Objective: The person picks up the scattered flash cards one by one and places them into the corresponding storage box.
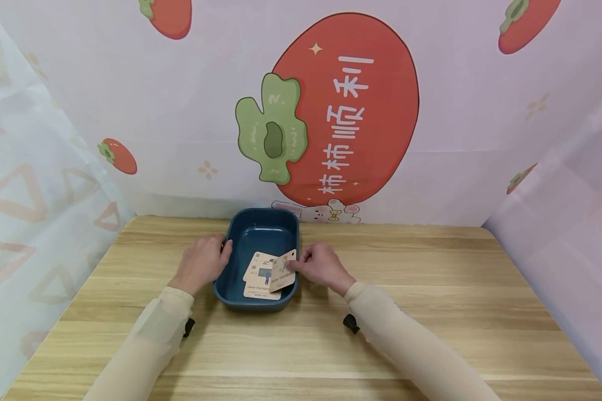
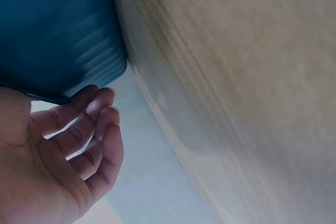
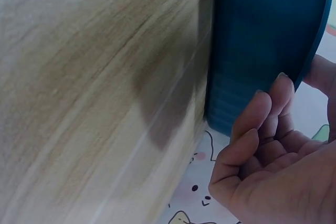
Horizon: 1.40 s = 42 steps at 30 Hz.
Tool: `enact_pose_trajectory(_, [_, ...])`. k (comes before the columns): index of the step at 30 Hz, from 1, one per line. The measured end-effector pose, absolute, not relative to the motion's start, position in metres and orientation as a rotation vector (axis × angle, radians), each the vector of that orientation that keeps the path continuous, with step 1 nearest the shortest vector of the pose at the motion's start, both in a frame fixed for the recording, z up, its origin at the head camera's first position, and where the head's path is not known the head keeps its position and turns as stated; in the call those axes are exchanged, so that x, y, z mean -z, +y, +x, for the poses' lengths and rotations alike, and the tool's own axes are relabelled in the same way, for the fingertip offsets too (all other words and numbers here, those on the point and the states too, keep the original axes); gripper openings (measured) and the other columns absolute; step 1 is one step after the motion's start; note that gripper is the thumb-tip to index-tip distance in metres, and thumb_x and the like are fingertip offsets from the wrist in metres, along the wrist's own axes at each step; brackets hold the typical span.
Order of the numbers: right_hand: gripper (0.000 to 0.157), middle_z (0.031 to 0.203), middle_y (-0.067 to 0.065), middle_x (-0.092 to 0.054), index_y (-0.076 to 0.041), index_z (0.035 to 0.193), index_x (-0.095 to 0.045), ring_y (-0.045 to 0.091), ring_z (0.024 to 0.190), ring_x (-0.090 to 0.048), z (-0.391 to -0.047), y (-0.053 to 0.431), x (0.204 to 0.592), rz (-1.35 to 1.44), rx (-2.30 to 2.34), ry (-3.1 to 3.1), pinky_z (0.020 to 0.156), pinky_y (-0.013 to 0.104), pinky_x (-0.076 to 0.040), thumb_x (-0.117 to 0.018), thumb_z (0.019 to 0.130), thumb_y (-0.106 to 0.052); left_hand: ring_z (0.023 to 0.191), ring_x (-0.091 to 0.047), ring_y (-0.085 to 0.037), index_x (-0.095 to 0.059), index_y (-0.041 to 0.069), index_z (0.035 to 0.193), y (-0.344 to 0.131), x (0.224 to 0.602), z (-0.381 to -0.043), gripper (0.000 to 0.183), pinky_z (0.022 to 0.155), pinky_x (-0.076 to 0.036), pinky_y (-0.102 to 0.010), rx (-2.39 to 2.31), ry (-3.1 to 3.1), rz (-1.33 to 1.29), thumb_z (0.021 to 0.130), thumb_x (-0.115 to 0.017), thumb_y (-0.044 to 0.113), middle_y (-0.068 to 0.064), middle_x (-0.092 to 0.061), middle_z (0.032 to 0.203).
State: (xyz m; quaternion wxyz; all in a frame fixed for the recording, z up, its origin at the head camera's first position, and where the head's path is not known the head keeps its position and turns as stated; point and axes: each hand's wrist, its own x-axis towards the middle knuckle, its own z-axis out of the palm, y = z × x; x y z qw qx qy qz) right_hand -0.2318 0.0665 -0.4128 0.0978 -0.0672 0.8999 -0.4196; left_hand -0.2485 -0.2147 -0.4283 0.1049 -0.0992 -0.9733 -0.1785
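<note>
A dark blue plastic bin with rounded corners sits on the table, with several printed cards inside. My left hand grips its left rim, thumb over the edge and fingers along the outer wall. At the opposite rim, my right hand grips with its fingers outside and its thumb inside, overlapping the "play football" card. That card lies tilted near the right wall, partly over a card reading "clean the" and another card. The curled right fingers show beside the bin's outer wall.
The wood-grain table extends on both sides of the bin. Close behind the bin hangs a white backdrop printed with a large red persimmon. Patterned cloth stands at the left side, with more cloth at the right.
</note>
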Motion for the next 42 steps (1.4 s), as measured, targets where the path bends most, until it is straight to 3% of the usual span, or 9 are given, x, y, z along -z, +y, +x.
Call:
enact_pose_trajectory(8, [0.02,0.068,0.003,-0.058,-0.009,0.083,-0.07,0.017,0.061,-0.053,-0.227,0.072,0.405,-0.22,1.298,2.578,0.051,0.026,-0.038,-0.076,0.092,-0.026,0.067,-0.057,-0.026,-0.067,-0.001,0.098,-0.215,0.429,-0.249,0.031,0.058,-0.048,-0.041,0.522,-2.866,-0.294,0.105,-0.052,0.025,-0.01,-0.063,0.08])
enact_pose_trajectory(13, [0.02,0.063,0.002,-0.058,-0.01,0.077,-0.068,0.015,0.057,-0.053,-0.227,0.066,0.404,-0.253,1.234,2.632,0.051,0.026,-0.039,-0.077,0.091,-0.021,0.067,-0.057,-0.026,-0.067,-0.001,0.096,-0.217,0.428,-0.25,0.031,0.057,-0.048,-0.04,0.525,-2.861,-0.296,0.105,-0.052,0.024,-0.01,-0.062,0.079])
enact_pose_trajectory(18, [0.031,0.056,0.002,-0.055,-0.01,0.066,-0.064,0.017,0.052,-0.054,-0.227,0.059,0.405,-0.286,1.044,2.756,0.047,0.026,-0.035,-0.078,0.089,-0.026,0.067,-0.057,-0.026,-0.067,-0.001,0.095,-0.218,0.429,-0.249,0.03,0.057,-0.047,-0.041,0.524,-2.854,-0.301,0.104,-0.053,0.024,-0.01,-0.062,0.079])
enact_pose_trajectory(28, [0.038,0.053,0.004,-0.053,-0.009,0.063,-0.063,0.019,0.048,-0.052,-0.223,0.053,0.406,-0.282,0.964,2.786,0.048,0.028,-0.031,-0.078,0.089,-0.033,0.066,-0.056,-0.026,-0.067,-0.001,0.095,-0.218,0.428,-0.248,0.03,0.057,-0.047,-0.04,0.521,-2.852,-0.304,0.105,-0.053,0.024,-0.009,-0.061,0.077])
enact_pose_trajectory(36, [0.045,0.056,0.003,-0.054,-0.011,0.066,-0.063,0.019,0.053,-0.053,-0.223,0.059,0.404,-0.267,0.982,2.779,0.049,0.028,-0.032,-0.075,0.09,-0.046,0.066,-0.056,-0.025,-0.067,-0.001,0.096,-0.217,0.428,-0.248,0.03,0.056,-0.047,-0.039,0.529,-2.866,-0.296,0.105,-0.052,0.025,-0.009,-0.061,0.078])
enact_pose_trajectory(42, [0.038,0.068,0.003,-0.061,-0.011,0.079,-0.066,0.019,0.06,-0.056,-0.218,0.074,0.401,-0.274,1.11,2.746,0.051,0.029,-0.041,-0.074,0.091,-0.046,0.066,-0.057,-0.025,-0.067,-0.002,0.098,-0.219,0.428,-0.247,0.03,0.057,-0.048,-0.039,0.527,-2.87,-0.296,0.104,-0.054,0.024,-0.01,-0.063,0.08])
